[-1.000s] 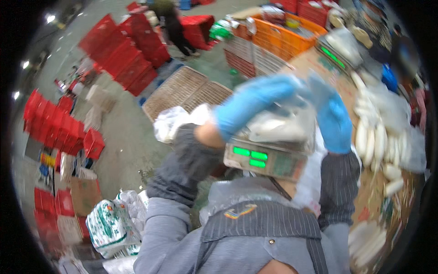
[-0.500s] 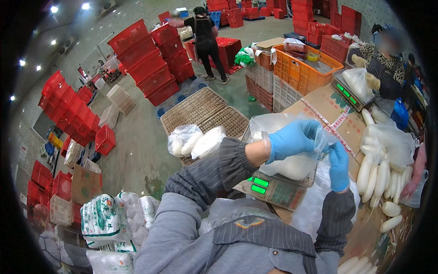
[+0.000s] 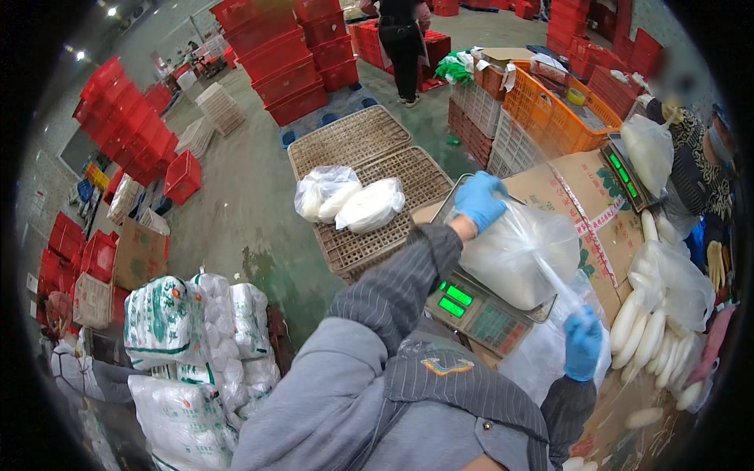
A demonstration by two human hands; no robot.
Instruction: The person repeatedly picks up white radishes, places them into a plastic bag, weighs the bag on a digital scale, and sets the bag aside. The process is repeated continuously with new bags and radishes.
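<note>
A clear plastic bag [image 3: 522, 255] with white contents, apparently white radish, rests on the steel pan of a digital scale [image 3: 491, 318] with green lit digits. My left hand [image 3: 481, 200], in a blue glove, is closed on the bag's far left side. Lower right, my right hand [image 3: 583, 344], also gloved in blue, is closed around the bag's twisted end. Between the two hands the plastic is drawn tight. Loose white radishes [image 3: 640, 334] lie on the table to the right, partly under another clear bag [image 3: 671, 282].
Two filled bags [image 3: 369, 204] sit on a brown plastic crate [image 3: 353, 149] at the left. Flattened cardboard [image 3: 577, 192] covers the table beyond the scale. A second scale [image 3: 626, 174] bears a full bag. Packs of plastic bags [image 3: 169, 322] are piled lower left; a co-worker [image 3: 711, 157] is at far right.
My hands have moved apart from the bag's gathered top: the left one up and left, the right one down. The bag's neck is now stretched between them. The view has shifted slightly.
</note>
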